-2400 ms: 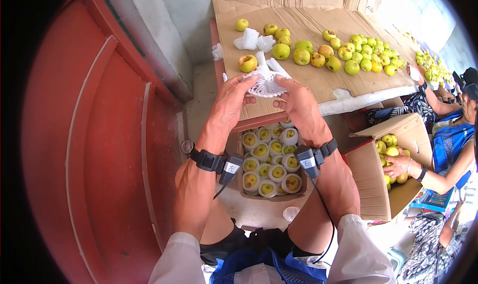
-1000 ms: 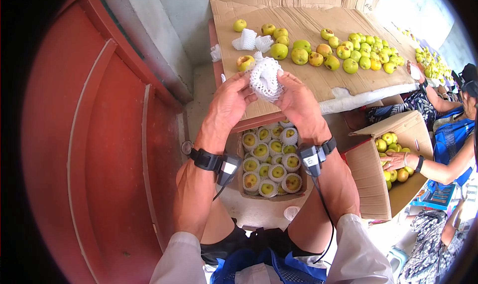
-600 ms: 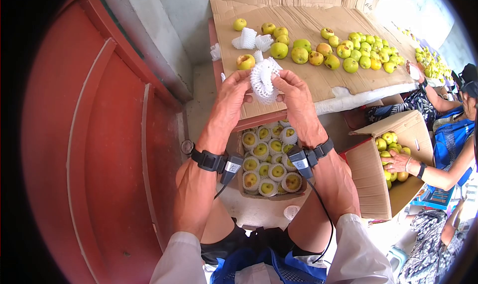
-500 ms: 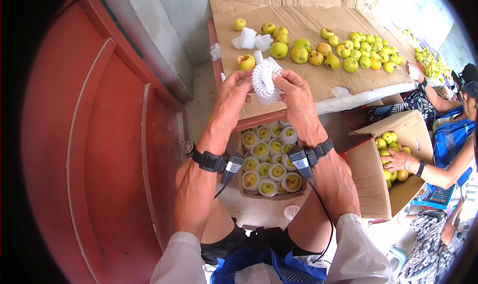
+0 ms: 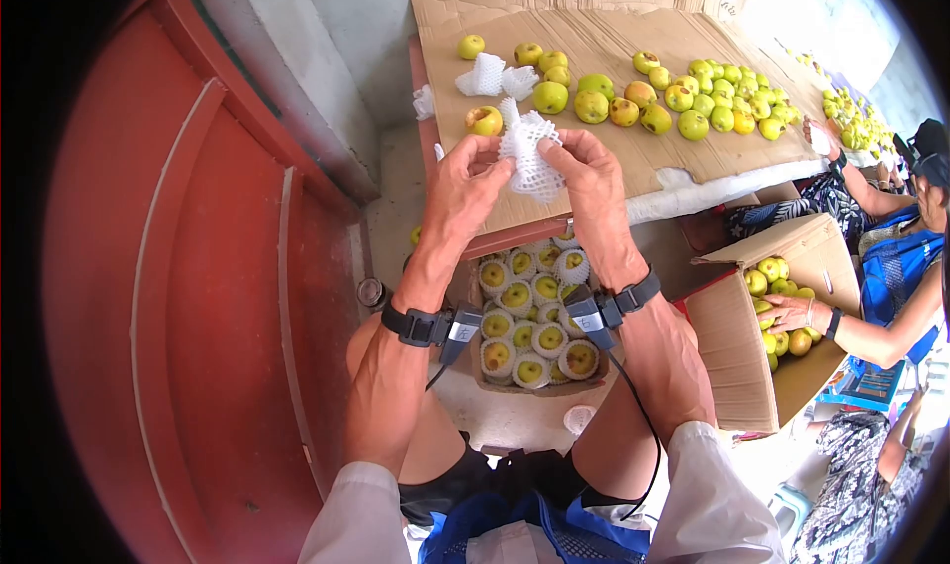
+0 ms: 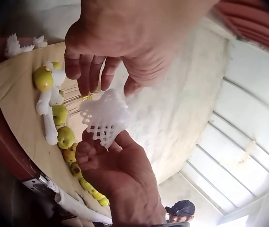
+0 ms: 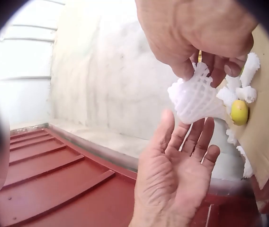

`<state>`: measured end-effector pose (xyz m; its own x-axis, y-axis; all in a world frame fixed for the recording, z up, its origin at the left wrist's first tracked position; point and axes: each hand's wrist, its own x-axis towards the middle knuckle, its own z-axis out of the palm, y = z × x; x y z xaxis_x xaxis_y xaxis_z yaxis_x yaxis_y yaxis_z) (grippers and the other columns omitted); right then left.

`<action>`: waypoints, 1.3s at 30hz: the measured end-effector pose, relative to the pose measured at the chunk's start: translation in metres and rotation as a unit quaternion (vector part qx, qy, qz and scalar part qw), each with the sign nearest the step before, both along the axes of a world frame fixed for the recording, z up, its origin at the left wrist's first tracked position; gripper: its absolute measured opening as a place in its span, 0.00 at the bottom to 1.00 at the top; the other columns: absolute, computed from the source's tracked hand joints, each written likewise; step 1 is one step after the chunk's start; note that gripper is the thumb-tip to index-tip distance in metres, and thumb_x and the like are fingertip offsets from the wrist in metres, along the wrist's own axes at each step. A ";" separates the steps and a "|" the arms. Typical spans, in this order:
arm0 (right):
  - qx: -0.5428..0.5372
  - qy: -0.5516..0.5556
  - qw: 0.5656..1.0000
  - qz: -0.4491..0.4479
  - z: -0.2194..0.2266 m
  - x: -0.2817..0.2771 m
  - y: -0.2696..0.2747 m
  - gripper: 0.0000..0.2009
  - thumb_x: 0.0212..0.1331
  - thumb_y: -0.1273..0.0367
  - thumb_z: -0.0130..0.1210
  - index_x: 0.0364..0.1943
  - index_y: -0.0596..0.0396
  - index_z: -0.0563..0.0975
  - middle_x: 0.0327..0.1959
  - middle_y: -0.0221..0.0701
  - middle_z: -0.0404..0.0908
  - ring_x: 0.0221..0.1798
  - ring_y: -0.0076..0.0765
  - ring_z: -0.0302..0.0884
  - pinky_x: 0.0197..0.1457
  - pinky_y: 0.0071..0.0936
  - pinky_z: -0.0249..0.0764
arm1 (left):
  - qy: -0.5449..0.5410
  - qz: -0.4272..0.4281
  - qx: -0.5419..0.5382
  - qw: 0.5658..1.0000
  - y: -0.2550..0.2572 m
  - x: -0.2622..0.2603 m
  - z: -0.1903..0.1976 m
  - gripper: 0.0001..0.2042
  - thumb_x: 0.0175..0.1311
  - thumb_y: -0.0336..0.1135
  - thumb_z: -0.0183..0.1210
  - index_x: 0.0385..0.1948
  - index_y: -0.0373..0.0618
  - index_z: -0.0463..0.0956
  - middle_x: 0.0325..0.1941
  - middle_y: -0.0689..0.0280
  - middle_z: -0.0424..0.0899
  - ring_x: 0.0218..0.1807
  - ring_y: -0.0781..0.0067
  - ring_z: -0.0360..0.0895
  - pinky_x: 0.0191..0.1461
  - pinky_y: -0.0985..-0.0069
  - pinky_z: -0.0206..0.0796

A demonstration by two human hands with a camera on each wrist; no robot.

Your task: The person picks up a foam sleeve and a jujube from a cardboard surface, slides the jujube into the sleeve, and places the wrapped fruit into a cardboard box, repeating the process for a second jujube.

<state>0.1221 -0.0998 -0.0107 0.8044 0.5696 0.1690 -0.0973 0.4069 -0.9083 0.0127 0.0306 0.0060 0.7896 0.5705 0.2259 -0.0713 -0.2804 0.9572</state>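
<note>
A white foam net sleeve (image 5: 534,158) hangs between the two hands over the front edge of the cardboard-covered table (image 5: 633,168). My right hand (image 5: 592,183) pinches its right side between thumb and fingers. On the other side, my left hand (image 5: 460,193) has its fingertips at the sleeve's edge. The right wrist view shows that left hand (image 7: 174,182) with palm up and fingers loosely extended beneath the net (image 7: 196,97). Just beyond the hands lie a yellow-green apple (image 5: 484,121) with a brown hollow and more crumpled foam nets (image 5: 485,75).
Loose apples (image 5: 693,125) spread over the table to the right. Below, a box holds several net-wrapped apples (image 5: 530,371). At right, another person's hand (image 5: 792,313) reaches into a tilted carton (image 5: 732,366) of apples. A red door (image 5: 178,267) stands at left.
The foam net has gone from a rounded ring with folded rim to a flatter, hanging shape. Both hands stay near the same place, and the head view has shifted slightly.
</note>
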 end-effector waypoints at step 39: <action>-0.014 -0.371 0.926 -0.070 0.031 -0.035 -0.010 0.10 0.58 0.74 0.67 0.42 0.52 0.80 0.47 0.29 0.79 0.48 0.32 0.75 0.44 0.28 0.69 | -0.233 -0.207 -0.358 0.880 0.025 -0.006 -0.001 0.18 0.70 0.22 0.57 0.60 0.43 0.78 0.60 0.62 0.84 0.60 0.67 0.82 0.65 0.66 0.76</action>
